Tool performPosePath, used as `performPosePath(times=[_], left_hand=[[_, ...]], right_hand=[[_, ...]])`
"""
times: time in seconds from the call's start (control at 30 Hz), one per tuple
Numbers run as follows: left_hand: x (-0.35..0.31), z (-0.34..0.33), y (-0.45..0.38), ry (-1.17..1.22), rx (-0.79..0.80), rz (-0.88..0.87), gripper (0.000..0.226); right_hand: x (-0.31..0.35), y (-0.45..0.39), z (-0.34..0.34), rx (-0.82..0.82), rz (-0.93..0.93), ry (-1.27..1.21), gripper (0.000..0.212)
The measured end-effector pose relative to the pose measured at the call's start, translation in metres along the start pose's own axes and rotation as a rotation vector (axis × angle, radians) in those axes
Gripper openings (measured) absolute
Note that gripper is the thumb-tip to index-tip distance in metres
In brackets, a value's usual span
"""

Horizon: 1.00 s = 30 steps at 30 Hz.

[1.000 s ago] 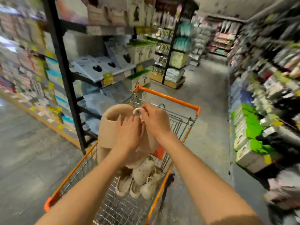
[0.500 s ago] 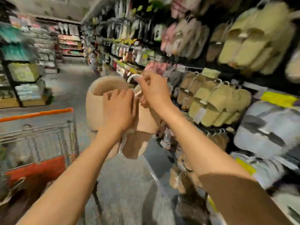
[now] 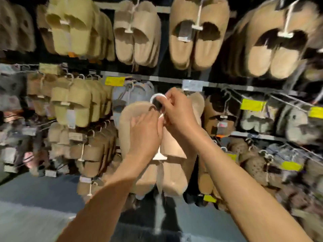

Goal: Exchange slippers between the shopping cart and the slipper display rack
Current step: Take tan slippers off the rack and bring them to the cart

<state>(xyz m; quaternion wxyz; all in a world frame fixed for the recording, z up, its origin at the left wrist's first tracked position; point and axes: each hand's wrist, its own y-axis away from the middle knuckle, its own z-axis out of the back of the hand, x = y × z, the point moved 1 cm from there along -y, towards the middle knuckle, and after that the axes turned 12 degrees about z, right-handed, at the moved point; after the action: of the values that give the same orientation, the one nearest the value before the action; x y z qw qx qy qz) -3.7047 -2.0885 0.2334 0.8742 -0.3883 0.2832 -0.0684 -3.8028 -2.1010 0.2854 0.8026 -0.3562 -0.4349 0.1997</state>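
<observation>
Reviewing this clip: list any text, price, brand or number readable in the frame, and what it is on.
No text can be read in this frame.
Yellow tags on the rack rail: print blurred.
White tag on the rail: blurred.
Paper tags on hanging slippers: too small and blurred.
Held slippers and their white hook: no print visible.
</observation>
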Motion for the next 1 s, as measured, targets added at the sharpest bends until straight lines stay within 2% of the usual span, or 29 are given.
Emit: performPosePath(times=[0.07,0.13,0.23,0.37,0.5,0.77,0.93,1.0], left_hand=[[-0.027,-0.016,0.004,0.074,0.042,-0.056,0.025],[-0.048,-0.032,0.012,0.142,0.130,-0.078,0.029],[-0.072,-0.054,0.023,0.213,0.221,-0.149,0.025],[-0.106,-0.079,0.025,0.297,0.349,-0.237,0.016],[-0.148,-0.112,0.028,0.295,0.469,-0.341,0.018],[-0.185,-0.181,0.020,0.314,0.488,-0.186,0.022],[-0.158,-0.211,-0.009,0.176,0.478,-0.123,0.054],[-0.134,-0.223,-0.025,0.135,0.546,-0.104,0.041]], right_hand=[[-0.013,0.010,0.029,-0.092,-0.059,0.044,0.022],[-0.023,0.020,0.052,-0.104,-0.083,0.119,0.021],[-0.039,0.036,0.083,-0.166,-0.104,0.245,0.031],[-0.065,0.054,0.121,-0.333,-0.156,0.274,0.024],[-0.097,0.066,0.164,-0.457,-0.231,0.274,0.029],[-0.171,0.038,0.198,-0.318,-0.183,0.235,0.024],[-0.210,0.010,0.184,-0.316,-0.232,0.026,0.029],[-0.227,-0.006,0.171,-0.312,-0.269,-0.068,0.029]])
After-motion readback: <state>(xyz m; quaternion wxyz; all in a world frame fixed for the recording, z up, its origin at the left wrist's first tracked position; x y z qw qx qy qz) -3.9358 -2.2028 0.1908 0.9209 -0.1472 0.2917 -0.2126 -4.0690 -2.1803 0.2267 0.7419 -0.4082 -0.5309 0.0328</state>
